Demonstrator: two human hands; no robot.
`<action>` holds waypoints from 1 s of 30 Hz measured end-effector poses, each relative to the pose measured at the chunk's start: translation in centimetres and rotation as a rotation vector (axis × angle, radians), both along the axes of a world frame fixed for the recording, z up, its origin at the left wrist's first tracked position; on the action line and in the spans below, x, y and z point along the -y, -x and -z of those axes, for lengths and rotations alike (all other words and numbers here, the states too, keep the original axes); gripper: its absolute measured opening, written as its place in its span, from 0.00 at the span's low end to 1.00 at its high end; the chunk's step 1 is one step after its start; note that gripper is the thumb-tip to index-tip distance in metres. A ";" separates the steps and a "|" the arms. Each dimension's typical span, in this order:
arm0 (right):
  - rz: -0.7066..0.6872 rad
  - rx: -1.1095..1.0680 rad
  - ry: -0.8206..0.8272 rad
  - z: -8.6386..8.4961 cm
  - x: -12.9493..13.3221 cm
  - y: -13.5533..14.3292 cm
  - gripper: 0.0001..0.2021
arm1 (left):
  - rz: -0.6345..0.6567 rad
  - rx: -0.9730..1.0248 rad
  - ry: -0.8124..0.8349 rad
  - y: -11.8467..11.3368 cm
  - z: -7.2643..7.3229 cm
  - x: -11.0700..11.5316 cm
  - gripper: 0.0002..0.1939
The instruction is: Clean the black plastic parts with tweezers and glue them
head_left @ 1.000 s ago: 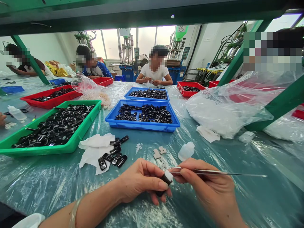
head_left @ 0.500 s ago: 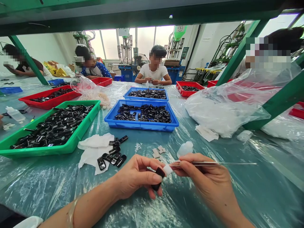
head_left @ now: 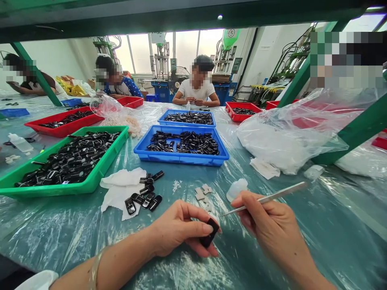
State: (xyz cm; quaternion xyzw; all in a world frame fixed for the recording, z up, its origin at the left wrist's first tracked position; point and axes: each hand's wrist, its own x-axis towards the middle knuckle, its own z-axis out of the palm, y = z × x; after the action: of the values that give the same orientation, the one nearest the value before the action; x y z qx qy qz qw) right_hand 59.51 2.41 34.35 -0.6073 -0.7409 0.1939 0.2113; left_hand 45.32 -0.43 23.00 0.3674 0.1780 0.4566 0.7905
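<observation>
My left hand (head_left: 184, 228) pinches a small black plastic part (head_left: 210, 233) between thumb and fingers, tilted, above the plastic-covered table. Metal tweezers (head_left: 269, 197) are in my right hand (head_left: 263, 225), their tips pointing left, just beside the black part and apart from it. Beyond my hands lie several pale flat pieces (head_left: 203, 192) and a translucent bluish-white lump (head_left: 236, 189). Several black parts (head_left: 148, 199) rest on and by a white cloth (head_left: 116, 189) to the left, near a scatter of tiny white bits (head_left: 177, 185).
A green tray (head_left: 121, 153) and a blue tray (head_left: 181, 160) hold many black parts; another blue tray (head_left: 160, 121) stands behind. Clear plastic bags (head_left: 272, 141) lie at right by a slanted green post (head_left: 359, 131). A green beam crosses above. Other people sit around the table.
The white piece between my hands no longer shows there. My right hand has drawn slightly right, and the tweezers now slope, rear end raised. My left hand has shifted slightly right.
</observation>
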 end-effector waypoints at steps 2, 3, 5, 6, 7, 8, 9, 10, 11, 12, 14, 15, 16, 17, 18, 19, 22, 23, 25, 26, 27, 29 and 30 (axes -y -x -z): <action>0.073 -0.033 0.076 0.2 0.1 0.2 0.47 | 0.010 -0.020 0.014 -0.1 0.0 0.1 0.25; 0.087 -0.044 0.113 0.3 0.1 0.3 0.48 | 0.014 -0.029 0.021 -0.2 -0.1 0.1 0.25; 0.095 -0.058 0.180 0.5 0.2 0.5 0.49 | 0.019 -0.044 0.033 -0.2 -0.2 0.1 0.24; 0.096 -0.063 0.210 0.6 0.2 0.6 0.49 | 0.020 -0.054 0.043 -0.3 -0.3 0.2 0.24; 0.095 -0.067 0.230 0.7 0.2 0.6 0.48 | 0.020 -0.064 0.054 -0.3 -0.4 0.2 0.24; 0.091 -0.068 0.247 0.8 0.2 0.6 0.48 | 0.021 -0.071 0.063 -0.3 -0.5 0.2 0.24; 0.084 -0.067 0.261 0.9 0.2 0.6 0.48 | 0.021 -0.077 0.072 -0.3 -0.6 0.2 0.24; 0.075 -0.066 0.275 1.0 0.2 0.6 0.47 | 0.021 -0.081 0.079 -0.3 -0.6 0.3 0.25; 0.068 -0.064 0.287 1.1 0.2 0.6 0.47 | 0.020 -0.081 0.081 -0.3 -0.6 0.3 0.25; 0.058 -0.061 0.300 1.2 0.1 0.6 0.47 | 0.018 -0.080 0.079 -0.3 -0.6 0.3 0.25; 0.038 -0.048 0.328 1.4 0.0 0.5 0.47 | 0.019 -0.065 0.077 -0.4 -0.5 0.3 0.25; 0.026 -0.042 0.340 1.5 -0.1 0.4 0.47 | 0.024 -0.052 0.083 -0.5 -0.5 0.3 0.24; 0.016 -0.037 0.354 1.6 -0.1 0.4 0.47 | 0.033 -0.029 0.094 -0.6 -0.4 0.2 0.24; 0.007 -0.032 0.370 1.6 -0.2 0.4 0.47 | 0.039 -0.011 0.100 -0.6 -0.4 0.2 0.23; 0.002 -0.030 0.381 1.7 -0.2 0.4 0.47 | 0.040 0.007 0.106 -0.6 -0.5 0.2 0.23; 0.002 -0.028 0.391 1.7 -0.2 0.4 0.47 | 0.045 0.010 0.100 -0.7 -0.5 0.2 0.23; 0.004 -0.029 0.412 1.8 0.0 0.4 0.47 | 0.044 0.011 0.094 -0.6 -0.6 0.1 0.23; 0.003 -0.030 0.415 1.8 0.0 0.4 0.47 | 0.039 0.006 0.092 -0.6 -0.7 0.1 0.23; -0.006 -0.033 0.422 1.9 0.1 0.4 0.48 | 0.033 -0.005 0.083 -0.6 -0.7 0.1 0.22; -0.012 -0.035 0.422 2.0 0.1 0.4 0.47 | 0.031 -0.009 0.079 -0.7 -0.7 0.1 0.23; -0.018 -0.036 0.423 2.1 0.0 0.4 0.47 | 0.031 -0.013 0.077 -0.7 -0.7 0.1 0.23; -0.024 -0.036 0.426 2.2 -0.1 0.3 0.46 | 0.031 -0.013 0.074 -0.7 -0.6 0.1 0.23; -0.026 -0.035 0.427 2.3 -0.1 0.3 0.46 | 0.030 -0.011 0.073 -0.7 -0.6 0.1 0.23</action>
State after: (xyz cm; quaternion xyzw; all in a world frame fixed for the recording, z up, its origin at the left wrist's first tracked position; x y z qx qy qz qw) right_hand 59.22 2.55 32.04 -0.6253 -0.6869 0.3598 0.0881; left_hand 46.03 -0.51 23.64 0.3435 0.1935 0.4357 0.8092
